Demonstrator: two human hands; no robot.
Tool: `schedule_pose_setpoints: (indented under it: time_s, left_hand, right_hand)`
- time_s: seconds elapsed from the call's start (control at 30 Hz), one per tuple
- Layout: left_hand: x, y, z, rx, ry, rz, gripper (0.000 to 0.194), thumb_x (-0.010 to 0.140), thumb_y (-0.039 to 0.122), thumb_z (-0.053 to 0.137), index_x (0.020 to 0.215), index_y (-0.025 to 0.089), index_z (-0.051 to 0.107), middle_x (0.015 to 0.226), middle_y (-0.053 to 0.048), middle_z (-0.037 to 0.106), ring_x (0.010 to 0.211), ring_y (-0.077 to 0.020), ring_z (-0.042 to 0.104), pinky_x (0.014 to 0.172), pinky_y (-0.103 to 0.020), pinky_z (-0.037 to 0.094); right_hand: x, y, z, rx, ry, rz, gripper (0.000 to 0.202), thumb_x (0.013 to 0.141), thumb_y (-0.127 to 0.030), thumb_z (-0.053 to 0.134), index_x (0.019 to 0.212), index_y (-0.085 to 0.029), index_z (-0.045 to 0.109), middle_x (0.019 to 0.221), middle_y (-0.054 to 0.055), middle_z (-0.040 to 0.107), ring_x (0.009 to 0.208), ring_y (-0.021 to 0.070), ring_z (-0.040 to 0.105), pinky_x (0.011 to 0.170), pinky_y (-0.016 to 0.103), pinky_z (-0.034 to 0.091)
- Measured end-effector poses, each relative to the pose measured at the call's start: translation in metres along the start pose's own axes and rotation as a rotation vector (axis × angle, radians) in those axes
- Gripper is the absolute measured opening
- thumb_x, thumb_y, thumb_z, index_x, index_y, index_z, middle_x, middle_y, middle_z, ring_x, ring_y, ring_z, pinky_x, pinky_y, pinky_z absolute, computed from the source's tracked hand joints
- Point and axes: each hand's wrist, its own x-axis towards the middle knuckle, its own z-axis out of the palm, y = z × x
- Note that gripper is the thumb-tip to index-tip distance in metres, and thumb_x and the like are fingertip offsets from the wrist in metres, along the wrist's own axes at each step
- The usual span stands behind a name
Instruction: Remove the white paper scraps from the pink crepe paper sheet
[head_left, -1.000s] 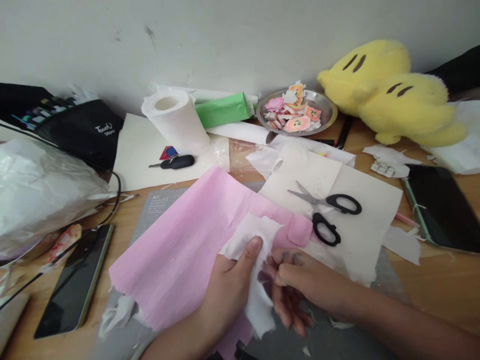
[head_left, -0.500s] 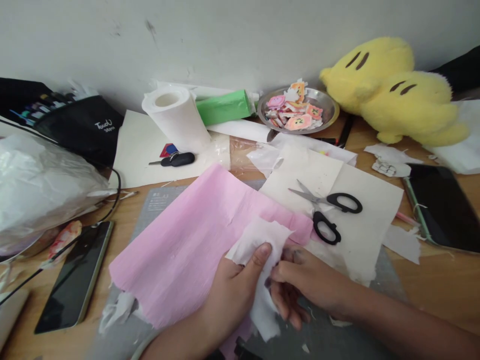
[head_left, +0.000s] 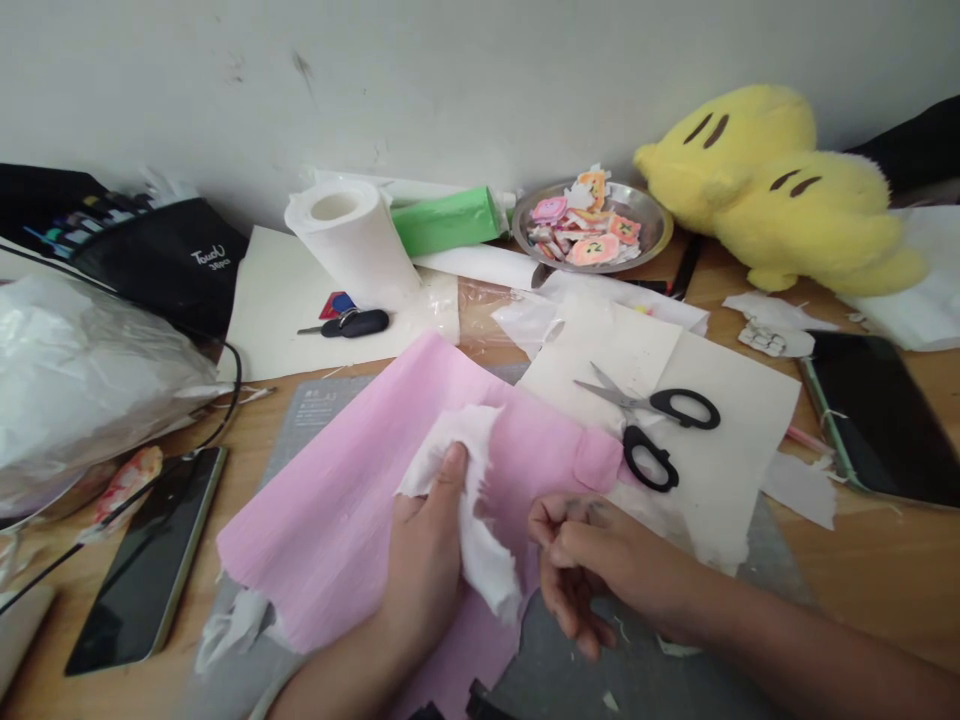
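Observation:
My left hand (head_left: pixel 427 540) is closed on a piece of white tissue (head_left: pixel 480 545), thumb on top, its right edge ragged. Under it lies a large sheet of pink paper (head_left: pixel 337 480), slightly curled, spread over a grey cutting mat (head_left: pixel 592 670). To the right, apart from the tissue, my right hand (head_left: pixel 589 560) has thumb and index finger pinched together; anything between them is too small or hidden to make out. Black-handled scissors (head_left: pixel 652 425) lie partly open on cream paper (head_left: pixel 720 480), beyond my right hand.
Behind stand a white paper roll (head_left: pixel 352 250), a green packet (head_left: pixel 450 220) and a metal bowl (head_left: pixel 652 245) of coloured paper cutouts. Keys (head_left: pixel 356 322) lie near the roll. Phones (head_left: pixel 150 560) flank the mat on both sides. A yellow plush toy (head_left: pixel 817 230) sits at back right.
My left hand has moved left with the white tissue, away from my right hand. The two hands were together at the tissue's edge before; now a gap shows between them.

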Motion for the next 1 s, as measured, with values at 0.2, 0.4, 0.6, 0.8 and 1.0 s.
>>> schedule_pose_setpoints:
  time_s: [0.2, 0.4, 0.6, 0.8, 1.0]
  left_hand:
    - [-0.004, 0.0, 0.004, -0.041, -0.044, -0.094, 0.037, 0.075, 0.049, 0.062, 0.058, 0.019, 0.05, 0.037, 0.007, 0.046, 0.031, -0.0084, 0.04, 0.034, -0.02, 0.029]
    - [-0.003, 0.001, 0.004, -0.068, -0.081, -0.086, 0.035, 0.07, 0.051, 0.067, 0.066, 0.017, 0.056, 0.039, 0.007, 0.05, 0.032, -0.0092, 0.043, 0.036, -0.021, 0.035]
    - [-0.004, 0.005, 0.007, -0.08, -0.091, -0.113, 0.035, 0.069, 0.049, 0.068, 0.06, 0.018, 0.056, 0.038, 0.007, 0.049, 0.032, -0.009, 0.043, 0.034, -0.019, 0.034]
    - [-0.003, 0.004, 0.007, -0.041, -0.127, -0.119, 0.035, 0.07, 0.047, 0.068, 0.054, 0.019, 0.054, 0.039, 0.005, 0.053, 0.035, -0.012, 0.048, 0.039, -0.022, 0.037]
    - [-0.005, 0.006, 0.006, -0.075, -0.199, -0.064, 0.032, 0.071, 0.049, 0.065, 0.069, 0.017, 0.059, 0.047, 0.003, 0.058, 0.042, -0.0137, 0.052, 0.043, -0.023, 0.039]
  right_hand:
    - [-0.001, 0.001, -0.004, 0.048, 0.026, -0.097, 0.025, 0.065, -0.02, 0.048, 0.09, -0.02, 0.048, 0.046, -0.007, 0.059, 0.03, 0.0064, 0.045, 0.028, 0.011, 0.032]
    - [0.001, 0.003, -0.004, 0.052, 0.036, -0.087, 0.005, 0.065, -0.02, 0.048, 0.07, -0.019, 0.049, 0.044, -0.007, 0.058, 0.03, 0.0052, 0.044, 0.028, 0.011, 0.032]
    - [0.001, 0.009, -0.004, 0.0, 0.067, -0.131, 0.009, 0.068, -0.026, 0.037, 0.061, -0.021, 0.04, 0.038, -0.007, 0.05, 0.028, 0.0057, 0.04, 0.028, 0.013, 0.027]
    - [0.002, 0.012, -0.003, -0.052, 0.054, -0.168, 0.02, 0.079, -0.032, 0.041, 0.064, -0.021, 0.039, 0.042, -0.007, 0.048, 0.03, 0.0054, 0.039, 0.03, 0.014, 0.027]
    - [0.001, 0.013, -0.002, -0.217, 0.049, -0.232, 0.049, 0.08, -0.067, 0.047, 0.067, -0.021, 0.041, 0.046, -0.006, 0.048, 0.032, 0.0076, 0.042, 0.03, 0.017, 0.031]
